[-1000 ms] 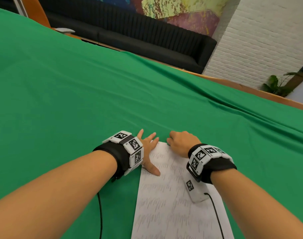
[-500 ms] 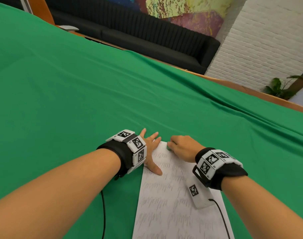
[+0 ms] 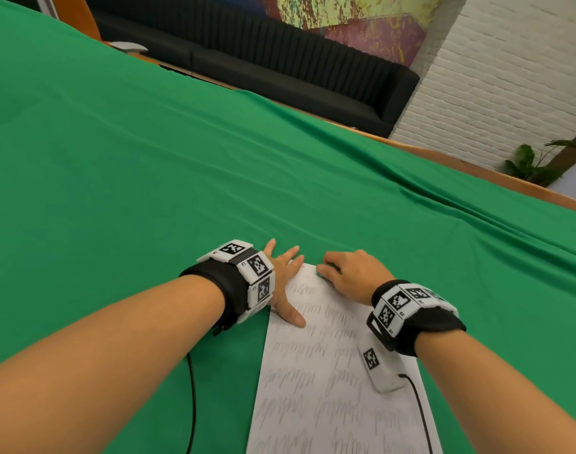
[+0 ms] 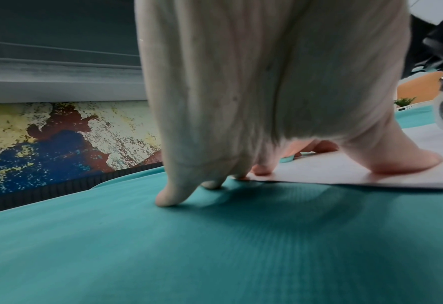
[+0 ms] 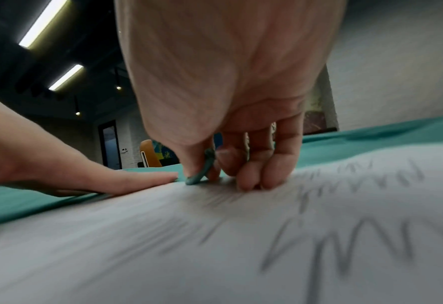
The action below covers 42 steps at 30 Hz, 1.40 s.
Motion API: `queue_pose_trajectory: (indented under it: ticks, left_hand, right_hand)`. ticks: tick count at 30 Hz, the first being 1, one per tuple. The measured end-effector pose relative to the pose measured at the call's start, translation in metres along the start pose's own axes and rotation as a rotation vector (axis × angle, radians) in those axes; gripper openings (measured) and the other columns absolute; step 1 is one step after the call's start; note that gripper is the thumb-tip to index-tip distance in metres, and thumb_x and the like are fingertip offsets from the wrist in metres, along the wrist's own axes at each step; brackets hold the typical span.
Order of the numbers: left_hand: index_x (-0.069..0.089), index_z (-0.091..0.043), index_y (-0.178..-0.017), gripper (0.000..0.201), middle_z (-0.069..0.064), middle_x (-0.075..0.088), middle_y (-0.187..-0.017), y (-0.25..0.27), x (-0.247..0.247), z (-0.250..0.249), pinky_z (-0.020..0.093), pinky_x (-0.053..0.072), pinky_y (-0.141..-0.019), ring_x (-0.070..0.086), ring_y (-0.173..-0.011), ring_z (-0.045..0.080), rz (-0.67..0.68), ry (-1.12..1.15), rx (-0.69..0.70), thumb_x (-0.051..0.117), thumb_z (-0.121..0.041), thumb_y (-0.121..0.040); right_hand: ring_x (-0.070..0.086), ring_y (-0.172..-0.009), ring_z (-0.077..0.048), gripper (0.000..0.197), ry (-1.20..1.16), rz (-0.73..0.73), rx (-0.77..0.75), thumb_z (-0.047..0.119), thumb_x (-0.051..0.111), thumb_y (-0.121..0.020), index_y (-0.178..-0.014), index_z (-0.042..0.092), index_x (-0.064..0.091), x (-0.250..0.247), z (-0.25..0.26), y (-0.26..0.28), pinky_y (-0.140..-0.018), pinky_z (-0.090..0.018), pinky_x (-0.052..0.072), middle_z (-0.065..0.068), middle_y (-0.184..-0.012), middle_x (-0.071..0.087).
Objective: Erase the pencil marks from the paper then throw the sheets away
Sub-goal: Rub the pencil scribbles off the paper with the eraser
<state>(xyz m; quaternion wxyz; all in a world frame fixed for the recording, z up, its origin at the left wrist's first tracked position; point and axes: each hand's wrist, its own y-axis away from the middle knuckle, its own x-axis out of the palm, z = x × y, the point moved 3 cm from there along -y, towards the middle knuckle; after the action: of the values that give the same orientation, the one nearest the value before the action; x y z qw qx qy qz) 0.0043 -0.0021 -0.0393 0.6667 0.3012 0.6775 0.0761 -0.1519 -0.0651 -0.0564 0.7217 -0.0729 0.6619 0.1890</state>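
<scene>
Comparing with a second ago, the right hand (image 3: pixel 352 275) has slid its pinched green eraser (image 5: pixel 198 174) leftward along the paper's (image 3: pixel 329 388) far edge, toward the left hand (image 3: pixel 285 276), which presses flat with spread fingers. Erasing has barely begun; rows of pencil marks (image 3: pixel 313 378) remain below both wrists. No bin or other container is visible.

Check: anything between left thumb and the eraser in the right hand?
Only paper. Head view shows a stretch of sheet with faint pencil scribbles between the left hand thumb and the green eraser pinched by the right hand.
</scene>
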Motion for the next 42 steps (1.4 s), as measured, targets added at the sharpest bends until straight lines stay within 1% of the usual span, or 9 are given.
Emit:
queue_pose_trajectory:
  ticks: [6, 12, 16, 19, 23, 28, 32, 37, 42]
  left_hand:
    - [-0.016, -0.015, -0.155, 0.111, 0.000, -0.021, -0.163, 0.003, -0.001, -0.001, 0.050, -0.008, -0.114, -0.016, -0.149, 0.024, 0.005, -0.016, 0.007, 0.055, -0.065, -0.086]
    - [-0.015, -0.015, -0.155, 0.111, 0.000, -0.021, -0.163, 0.004, -0.002, -0.003, 0.050, -0.008, -0.114, -0.016, -0.150, 0.023, 0.005, -0.021, 0.008, 0.055, -0.065, -0.087]
    - [-0.015, -0.015, -0.155, 0.110, 0.000, -0.022, -0.163, 0.004, 0.000, -0.001, 0.050, -0.008, -0.114, -0.017, -0.149, 0.024, 0.005, -0.021, 0.006, 0.055, -0.066, -0.087]
    - [-0.015, -0.015, -0.155, 0.110, 0.000, -0.021, -0.163, 0.004, -0.001, -0.002, 0.050, -0.007, -0.114, -0.016, -0.149, 0.023, -0.001, -0.023, 0.009, 0.054, -0.065, -0.087]
    - [-0.014, -0.015, -0.156, 0.112, 0.000, -0.021, -0.163, 0.001, 0.001, 0.000, 0.052, -0.007, -0.114, -0.017, -0.149, 0.026, -0.010, -0.003, 0.010, 0.056, -0.066, -0.085]
    - [-0.014, -0.018, -0.156, 0.116, -0.002, -0.020, -0.163, -0.008, 0.006, 0.005, 0.059, -0.002, -0.115, -0.019, -0.148, 0.034, -0.004, 0.008, 0.001, 0.058, -0.070, -0.082]
    - [-0.013, -0.016, -0.156, 0.113, 0.000, -0.019, -0.163, -0.004, 0.004, 0.003, 0.055, -0.004, -0.115, -0.017, -0.149, 0.030, -0.022, -0.003, 0.016, 0.057, -0.068, -0.084]
    - [-0.014, -0.017, -0.156, 0.114, -0.001, -0.019, -0.163, -0.005, 0.005, 0.004, 0.056, -0.004, -0.115, -0.018, -0.149, 0.032, -0.014, 0.001, 0.011, 0.058, -0.069, -0.083]
    - [-0.013, -0.016, -0.156, 0.112, 0.000, -0.019, -0.163, -0.001, 0.002, 0.002, 0.053, -0.006, -0.115, -0.017, -0.149, 0.027, -0.014, 0.000, 0.015, 0.056, -0.067, -0.085]
  right_hand:
    - [0.061, -0.077, -0.022, 0.026, -0.092, 0.068, -0.054, 0.045, 0.049, -0.097, -0.082, 0.025, 0.057, -0.004, 0.002, -0.004, -0.075, -0.036, 0.051, 0.001, -0.078, 0.064]
    - [0.058, -0.089, -0.025, 0.029, 0.173, 0.033, 0.040, 0.048, 0.044, -0.098, -0.099, 0.025, 0.063, -0.015, 0.003, -0.005, -0.073, -0.032, 0.042, -0.001, -0.091, 0.059]
    - [0.055, -0.079, -0.021, 0.023, 0.040, 0.063, -0.080, 0.045, 0.050, -0.096, -0.084, 0.027, 0.058, -0.015, 0.014, -0.005, -0.069, -0.030, 0.041, 0.002, -0.079, 0.058]
    - [0.055, -0.082, -0.019, 0.024, 0.025, 0.151, -0.023, 0.049, 0.049, -0.096, -0.081, 0.032, 0.056, -0.006, 0.006, 0.000, -0.074, -0.031, 0.046, 0.004, -0.081, 0.058]
    - [0.056, -0.088, -0.022, 0.026, 0.091, 0.077, 0.065, 0.048, 0.047, -0.097, -0.087, 0.027, 0.059, -0.012, -0.005, -0.002, -0.075, -0.032, 0.044, 0.002, -0.087, 0.056]
    - [0.054, -0.080, -0.021, 0.027, -0.029, 0.120, -0.055, 0.043, 0.049, -0.098, -0.079, 0.026, 0.053, -0.006, 0.006, 0.003, -0.073, -0.033, 0.045, 0.002, -0.077, 0.057]
    - [0.056, -0.086, -0.024, 0.027, 0.119, 0.067, 0.033, 0.049, 0.045, -0.097, -0.086, 0.028, 0.056, -0.009, 0.000, 0.005, -0.073, -0.032, 0.043, -0.001, -0.088, 0.058]
    - [0.055, -0.079, -0.022, 0.030, -0.034, 0.139, -0.056, 0.043, 0.049, -0.098, -0.073, 0.027, 0.051, -0.007, 0.006, 0.004, -0.073, -0.033, 0.045, 0.003, -0.074, 0.056]
    - [0.054, -0.085, -0.021, 0.027, 0.098, 0.105, 0.031, 0.051, 0.046, -0.096, -0.081, 0.031, 0.054, -0.009, -0.005, 0.005, -0.074, -0.032, 0.043, 0.003, -0.085, 0.056]
